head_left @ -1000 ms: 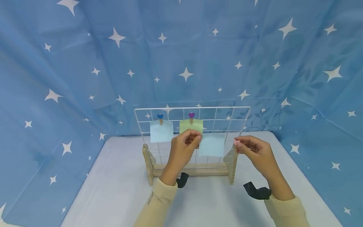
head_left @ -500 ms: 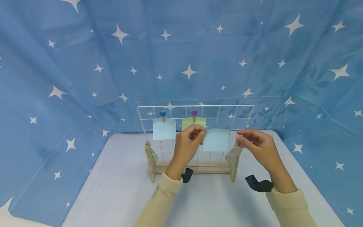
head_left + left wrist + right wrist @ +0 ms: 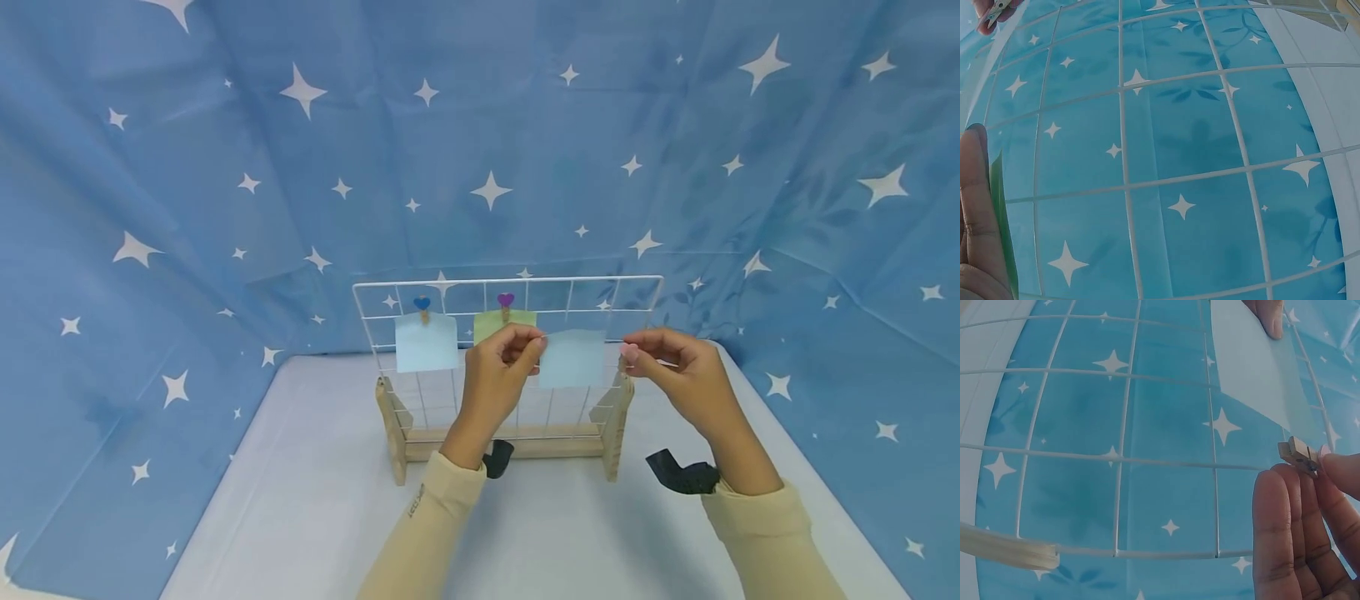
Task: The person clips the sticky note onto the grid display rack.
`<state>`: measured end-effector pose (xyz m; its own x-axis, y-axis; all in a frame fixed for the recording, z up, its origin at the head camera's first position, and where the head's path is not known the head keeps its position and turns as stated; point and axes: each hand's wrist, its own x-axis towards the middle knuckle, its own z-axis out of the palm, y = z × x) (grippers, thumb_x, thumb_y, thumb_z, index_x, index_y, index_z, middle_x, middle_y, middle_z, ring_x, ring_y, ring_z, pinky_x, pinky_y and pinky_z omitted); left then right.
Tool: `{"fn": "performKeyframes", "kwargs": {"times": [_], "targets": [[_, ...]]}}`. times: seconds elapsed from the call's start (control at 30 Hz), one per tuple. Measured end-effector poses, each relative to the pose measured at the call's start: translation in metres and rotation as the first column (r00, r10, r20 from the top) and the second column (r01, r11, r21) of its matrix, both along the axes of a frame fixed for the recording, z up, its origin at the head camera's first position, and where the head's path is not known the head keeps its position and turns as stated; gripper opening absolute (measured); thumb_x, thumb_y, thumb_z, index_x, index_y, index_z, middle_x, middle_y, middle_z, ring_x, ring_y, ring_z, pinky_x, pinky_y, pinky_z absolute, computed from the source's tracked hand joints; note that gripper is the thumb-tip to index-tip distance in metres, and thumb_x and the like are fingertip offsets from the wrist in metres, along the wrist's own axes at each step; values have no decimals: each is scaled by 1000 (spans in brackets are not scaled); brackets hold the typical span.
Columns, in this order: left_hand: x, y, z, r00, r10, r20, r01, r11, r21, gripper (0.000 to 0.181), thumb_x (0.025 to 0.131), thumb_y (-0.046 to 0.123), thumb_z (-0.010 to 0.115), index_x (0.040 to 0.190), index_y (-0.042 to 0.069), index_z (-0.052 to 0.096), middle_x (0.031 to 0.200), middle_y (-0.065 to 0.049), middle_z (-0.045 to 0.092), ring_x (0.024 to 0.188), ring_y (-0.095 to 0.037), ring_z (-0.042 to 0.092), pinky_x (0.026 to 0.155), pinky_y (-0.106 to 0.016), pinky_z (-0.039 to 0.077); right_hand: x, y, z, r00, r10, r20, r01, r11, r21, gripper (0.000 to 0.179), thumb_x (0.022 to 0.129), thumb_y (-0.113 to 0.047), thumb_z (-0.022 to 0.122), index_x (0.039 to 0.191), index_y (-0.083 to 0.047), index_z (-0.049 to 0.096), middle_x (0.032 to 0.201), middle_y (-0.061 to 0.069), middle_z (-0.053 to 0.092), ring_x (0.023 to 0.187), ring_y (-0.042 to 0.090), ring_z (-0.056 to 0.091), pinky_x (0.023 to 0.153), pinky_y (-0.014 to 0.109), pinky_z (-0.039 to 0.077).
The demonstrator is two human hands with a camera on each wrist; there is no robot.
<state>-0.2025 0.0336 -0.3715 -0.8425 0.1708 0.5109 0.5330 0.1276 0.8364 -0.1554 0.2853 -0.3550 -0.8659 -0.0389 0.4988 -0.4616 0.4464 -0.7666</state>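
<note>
My left hand pinches the left edge of a pale blue paper sheet, held up before the right half of a white wire grid. To the right of the sheet, my right hand pinches a small clothespin with a pink top; the right wrist view shows its wooden body between thumb and fingers. On the grid's left hang another pale blue sheet under a blue heart clothespin and a green sheet under a purple heart clothespin. My left hand partly hides the green sheet.
Wooden feet and a wooden crossbar carry the grid on a white-covered table. Behind it hangs a blue curtain with white stars. A black curved piece sits at each wrist.
Both hands have risen slightly, the left also drifting right. The held blue sheet has gone up with them, closer to the grid's upper rows. The camera view has shifted a little.
</note>
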Motion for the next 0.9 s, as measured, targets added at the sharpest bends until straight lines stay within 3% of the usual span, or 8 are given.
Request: {"fn": "performKeyframes", "kwargs": {"times": [0.33, 0.9], "targets": [[-3, 6, 11, 1000, -16, 5, 16, 1000, -2, 16, 107, 14, 69, 110, 0, 78, 92, -12, 74, 77, -15, 72, 76, -24, 64, -4, 5, 12, 1000, -3, 28, 3, 1000, 14, 23, 103, -2, 72, 124, 8, 75, 99, -16, 76, 87, 0, 75, 84, 12, 57], [-9, 15, 15, 1000, 5, -30, -5, 1000, -10, 17, 107, 13, 71, 112, -1, 79, 95, -14, 78, 81, -21, 77, 76, -22, 63, -10, 9, 30, 1000, 25, 19, -26, 998, 56, 20, 103, -1, 71, 121, 9, 75, 100, -21, 74, 88, -3, 74, 84, 11, 57]]}}
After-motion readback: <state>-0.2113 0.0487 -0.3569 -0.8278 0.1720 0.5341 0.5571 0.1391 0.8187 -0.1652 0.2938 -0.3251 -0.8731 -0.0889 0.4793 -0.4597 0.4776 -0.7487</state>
